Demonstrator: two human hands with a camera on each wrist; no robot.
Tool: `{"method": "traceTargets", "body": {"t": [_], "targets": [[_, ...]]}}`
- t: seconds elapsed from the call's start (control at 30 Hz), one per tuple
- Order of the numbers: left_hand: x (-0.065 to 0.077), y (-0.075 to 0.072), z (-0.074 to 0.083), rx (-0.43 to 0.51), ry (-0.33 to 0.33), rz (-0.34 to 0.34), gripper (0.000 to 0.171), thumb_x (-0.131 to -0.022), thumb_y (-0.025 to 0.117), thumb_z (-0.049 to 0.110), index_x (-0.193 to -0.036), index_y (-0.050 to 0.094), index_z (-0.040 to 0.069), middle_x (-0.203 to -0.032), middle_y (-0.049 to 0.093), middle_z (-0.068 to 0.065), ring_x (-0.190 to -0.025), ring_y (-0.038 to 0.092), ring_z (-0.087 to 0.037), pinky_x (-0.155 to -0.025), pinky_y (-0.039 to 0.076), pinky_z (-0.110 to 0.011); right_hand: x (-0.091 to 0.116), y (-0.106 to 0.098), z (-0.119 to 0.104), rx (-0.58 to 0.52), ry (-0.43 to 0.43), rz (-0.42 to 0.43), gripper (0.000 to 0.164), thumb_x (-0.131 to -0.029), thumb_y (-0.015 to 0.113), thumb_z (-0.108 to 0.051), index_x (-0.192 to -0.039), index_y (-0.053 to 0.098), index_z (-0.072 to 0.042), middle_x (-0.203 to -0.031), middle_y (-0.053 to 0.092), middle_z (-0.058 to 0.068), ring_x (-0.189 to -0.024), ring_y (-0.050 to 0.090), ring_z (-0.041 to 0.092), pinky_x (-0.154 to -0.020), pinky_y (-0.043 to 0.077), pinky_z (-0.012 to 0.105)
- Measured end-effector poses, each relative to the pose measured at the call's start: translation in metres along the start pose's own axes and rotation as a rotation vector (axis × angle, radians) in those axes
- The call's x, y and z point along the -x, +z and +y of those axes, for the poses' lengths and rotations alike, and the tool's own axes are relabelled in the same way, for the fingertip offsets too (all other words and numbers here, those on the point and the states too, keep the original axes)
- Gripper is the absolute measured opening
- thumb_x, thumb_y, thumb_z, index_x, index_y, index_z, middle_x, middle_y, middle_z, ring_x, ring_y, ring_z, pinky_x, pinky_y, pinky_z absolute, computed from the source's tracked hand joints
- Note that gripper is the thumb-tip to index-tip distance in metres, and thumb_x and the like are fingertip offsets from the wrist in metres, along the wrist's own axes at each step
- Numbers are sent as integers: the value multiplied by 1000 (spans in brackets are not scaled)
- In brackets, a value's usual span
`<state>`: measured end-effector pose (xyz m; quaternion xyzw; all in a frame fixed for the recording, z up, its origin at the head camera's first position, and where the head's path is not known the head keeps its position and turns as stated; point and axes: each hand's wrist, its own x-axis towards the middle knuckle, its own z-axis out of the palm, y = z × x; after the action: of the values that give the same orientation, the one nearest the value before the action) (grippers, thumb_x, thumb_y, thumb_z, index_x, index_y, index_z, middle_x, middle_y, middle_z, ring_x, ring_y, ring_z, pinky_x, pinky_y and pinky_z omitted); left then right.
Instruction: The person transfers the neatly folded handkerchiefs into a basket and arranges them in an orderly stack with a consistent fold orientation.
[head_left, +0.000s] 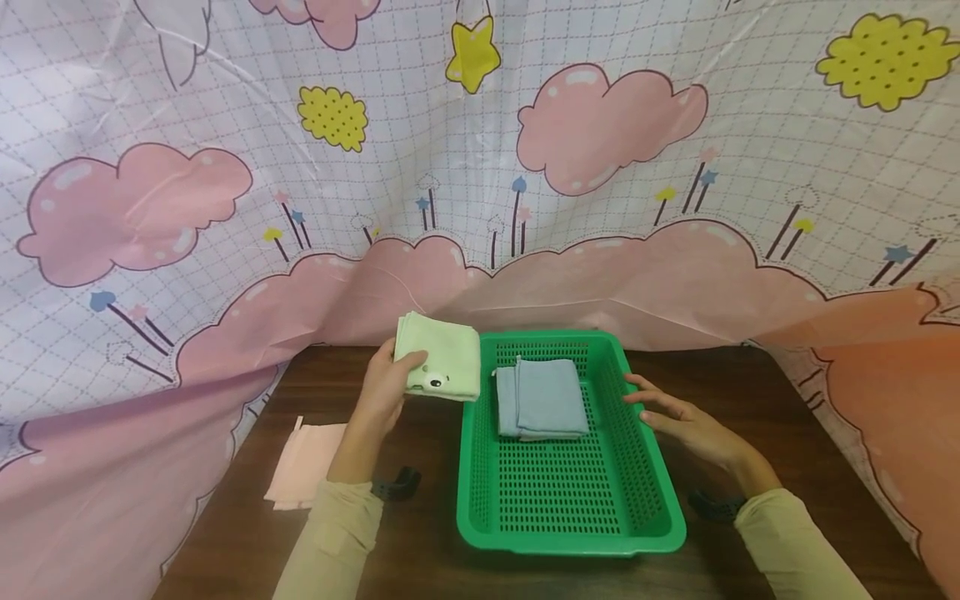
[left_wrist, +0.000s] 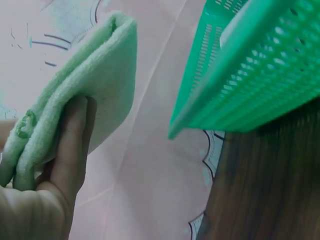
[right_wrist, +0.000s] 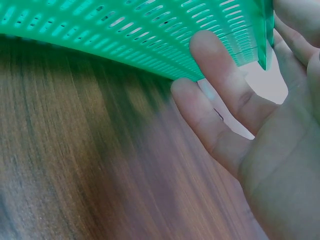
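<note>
My left hand [head_left: 386, 383] grips a folded light-green towel [head_left: 446, 354], thumb on top over its printed face and fingers beneath. The towel hangs in the air beside the far left corner of a green plastic basket [head_left: 577, 546]. In the left wrist view the towel [left_wrist: 107, 85] shows its thick folded layers, apart from the basket. Folded blue towels [head_left: 551, 396] lie overlapped in the basket's far part. At the basket's right rim, my right hand [head_left: 697, 429] rests with loosely extended fingers; in the right wrist view, two fingers [right_wrist: 225, 75] lie along the outside of the perforated wall.
A folded pink towel [head_left: 307, 467] lies on the dark wooden table [head_left: 420, 550], left of the basket and partly behind my left forearm. A printed cloth [head_left: 420, 200] with clouds and stars hangs behind the table and along its sides.
</note>
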<state>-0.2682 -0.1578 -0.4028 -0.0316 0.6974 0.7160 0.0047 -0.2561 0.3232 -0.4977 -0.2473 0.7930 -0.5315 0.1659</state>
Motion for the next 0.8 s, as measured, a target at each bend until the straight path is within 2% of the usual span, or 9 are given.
{"method": "traceTargets", "body": {"t": [0.07,0.17,0.27,0.33,0.43,0.57,0.67,0.8], "targets": [[2,4,3,-2,8,-12,47,-102,58,17,-145,45,5,-122,61,-15,-93,69,-12,-78,59,-24,0,0,0,8,-4,-7,45,-112,40,-19,-156,39,-12,-175,-2,-1,-138,20,-25,-112,43,42],[3,8,6,-13,16,-14,48,-102,58,18,-146,45,6,-126,60,-15,-99,67,-14,-83,57,-23,1,0,0,1,-2,-8,45,-112,41,-19,-156,39,-13,-175,-1,-4,-140,20,-25,-104,43,19],[2,13,6,-20,16,-5,48,-101,59,18,-146,45,7,-129,59,-15,-104,65,-16,-86,55,-23,0,0,0,-22,-4,-10,45,-112,41,-19,-156,40,-13,-175,-1,-5,-140,21,-24,-100,41,12],[2,16,6,-12,12,-2,49,-101,59,18,-147,45,7,-131,58,-15,-106,64,-18,-87,55,-24,0,0,-1,-28,-6,-12,45,-112,40,-19,-156,40,-13,-175,-1,-5,-140,21,-24,-100,41,12],[2,20,7,-1,6,-9,51,-101,58,18,-148,43,7,-132,57,-15,-107,63,-18,-87,54,-24,0,0,-2,-21,-1,-11,45,-112,40,-19,-157,39,-13,-175,-1,-5,-140,21,-25,-102,42,16],[2,25,8,34,2,-11,50,-101,59,18,-147,43,7,-126,60,-15,-99,67,-16,-83,57,-25,0,0,-3,0,1,-2,45,-112,40,-20,-157,39,-14,-175,0,-5,-139,21,-25,-111,43,40],[2,28,9,61,-7,-10,49,-100,59,17,-145,43,8,-121,62,-14,-92,69,-14,-79,58,-26,-1,1,-3,8,0,2,45,-112,40,-20,-156,39,-13,-175,0,-4,-139,20,-25,-111,39,60],[4,33,8,77,-18,-10,49,-99,59,15,-144,42,8,-120,62,-14,-91,69,-15,-78,59,-27,-1,1,-2,11,-8,-4,46,-112,40,-20,-157,38,-12,-175,-1,-3,-139,19,-24,-110,35,68]]}}
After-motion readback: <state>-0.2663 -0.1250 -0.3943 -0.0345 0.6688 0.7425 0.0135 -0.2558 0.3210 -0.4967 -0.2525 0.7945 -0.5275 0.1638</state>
